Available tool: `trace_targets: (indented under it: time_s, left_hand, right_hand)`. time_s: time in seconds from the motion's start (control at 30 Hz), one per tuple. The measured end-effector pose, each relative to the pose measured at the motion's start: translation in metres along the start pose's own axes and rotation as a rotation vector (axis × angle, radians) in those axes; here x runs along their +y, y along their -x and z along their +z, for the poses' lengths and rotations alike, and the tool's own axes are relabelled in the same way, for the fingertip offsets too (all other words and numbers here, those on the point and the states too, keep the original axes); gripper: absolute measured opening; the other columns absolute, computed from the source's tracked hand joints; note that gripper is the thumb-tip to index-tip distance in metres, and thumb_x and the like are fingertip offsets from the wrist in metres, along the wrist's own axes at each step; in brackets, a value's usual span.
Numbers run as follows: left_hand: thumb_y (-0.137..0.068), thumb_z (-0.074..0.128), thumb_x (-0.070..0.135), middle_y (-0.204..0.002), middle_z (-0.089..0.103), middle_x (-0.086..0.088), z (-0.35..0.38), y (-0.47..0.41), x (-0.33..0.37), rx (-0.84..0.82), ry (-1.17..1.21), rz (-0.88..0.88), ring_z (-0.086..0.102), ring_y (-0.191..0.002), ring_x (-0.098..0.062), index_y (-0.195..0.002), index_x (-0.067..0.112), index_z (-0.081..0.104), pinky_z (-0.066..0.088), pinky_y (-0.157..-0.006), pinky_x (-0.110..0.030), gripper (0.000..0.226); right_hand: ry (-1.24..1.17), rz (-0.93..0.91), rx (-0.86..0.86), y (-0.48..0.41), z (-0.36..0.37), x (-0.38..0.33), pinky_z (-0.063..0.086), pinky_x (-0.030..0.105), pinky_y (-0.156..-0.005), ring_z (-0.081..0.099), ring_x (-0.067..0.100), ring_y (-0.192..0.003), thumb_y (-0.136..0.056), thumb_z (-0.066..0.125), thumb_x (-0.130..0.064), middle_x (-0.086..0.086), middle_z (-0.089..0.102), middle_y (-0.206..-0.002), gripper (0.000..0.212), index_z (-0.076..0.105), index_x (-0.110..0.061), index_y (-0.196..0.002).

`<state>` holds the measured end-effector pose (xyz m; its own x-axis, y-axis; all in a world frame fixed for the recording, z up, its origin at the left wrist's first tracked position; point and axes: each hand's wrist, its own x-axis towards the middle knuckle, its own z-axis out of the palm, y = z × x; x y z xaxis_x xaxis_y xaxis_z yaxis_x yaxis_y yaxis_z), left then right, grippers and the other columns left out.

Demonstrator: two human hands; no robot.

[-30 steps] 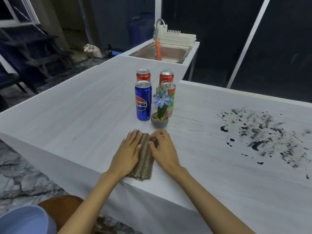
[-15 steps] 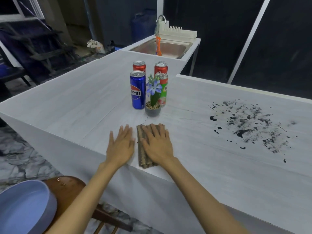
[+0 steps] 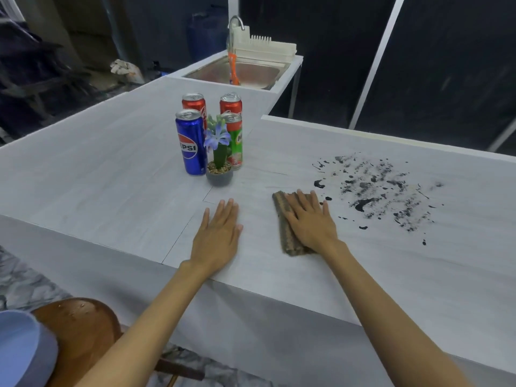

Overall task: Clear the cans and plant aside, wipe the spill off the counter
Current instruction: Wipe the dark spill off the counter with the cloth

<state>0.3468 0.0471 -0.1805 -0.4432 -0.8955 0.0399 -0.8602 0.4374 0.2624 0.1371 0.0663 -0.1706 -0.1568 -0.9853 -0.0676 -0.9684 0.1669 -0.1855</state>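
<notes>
Cans (image 3: 192,141) and plant (image 3: 219,160) stand aside, spill (image 3: 377,191) unwiped: right hand (image 3: 310,222) presses the cloth (image 3: 286,238) flat-fingered at its edge, left hand (image 3: 217,233) lies flat on counter (image 3: 111,177).

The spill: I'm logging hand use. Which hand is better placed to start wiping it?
Right. The right hand presses flat on the cloth, beside the nearest drops of the spill. The left hand lies bare on the counter, farther off.

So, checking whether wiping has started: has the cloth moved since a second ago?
Yes. The cloth, under the right hand, slid right: it lay just in front of the potted plant and now sits at the left edge of the spill.
</notes>
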Motion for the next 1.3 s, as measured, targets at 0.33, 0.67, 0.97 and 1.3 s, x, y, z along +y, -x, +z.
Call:
trace_targets:
  time_s: [0.33,0.67,0.97,1.3]
  left_hand:
    - [-0.101,0.017,0.026,-0.159,-0.003,-0.001,0.019,-0.03,0.074,-0.056,0.064,0.163,-0.007,-0.146,-0.013,-0.149,0.012,0.002,-0.008,-0.118,-0.032,0.052]
    - [-0.1,0.014,0.033,-0.159,0.002,-0.001,0.033,-0.047,0.096,-0.036,0.019,0.164,-0.004,-0.147,-0.014,-0.149,0.01,0.009,-0.005,-0.119,-0.036,0.054]
    - [-0.1,0.015,0.036,-0.158,-0.005,0.002,0.028,-0.06,0.091,-0.129,0.035,0.198,-0.008,-0.146,-0.011,-0.149,0.013,0.002,-0.007,-0.119,-0.034,0.056]
    - [-0.101,0.015,0.032,-0.159,0.0,-0.002,0.014,-0.143,0.07,-0.141,0.082,0.27,-0.006,-0.146,-0.015,-0.149,0.009,0.007,-0.006,-0.119,-0.033,0.054]
  right_hand:
    - [-0.058,-0.055,0.065,0.096,0.002,0.044,-0.012,0.038,-0.117,-0.019,0.011,-0.144,-0.087,0.015,-0.066,-0.012,-0.009,-0.157,0.068,-0.001,-0.04,-0.147]
    - [-0.126,0.648,0.213,0.097,-0.026,0.179,-0.001,0.044,-0.119,-0.007,0.029,-0.146,-0.096,0.025,-0.046,0.006,0.002,-0.159,0.06,0.011,-0.024,-0.15]
    - [-0.163,0.325,0.172,0.038,-0.012,0.057,-0.001,0.04,-0.119,-0.004,0.031,-0.146,-0.095,0.031,-0.047,0.017,0.005,-0.157,0.074,0.009,0.0,-0.147]
    - [-0.23,0.575,0.348,0.098,-0.028,0.176,0.017,0.047,-0.115,0.016,0.029,-0.142,-0.098,0.037,-0.034,0.0,0.032,-0.151,0.045,0.039,-0.023,-0.141]
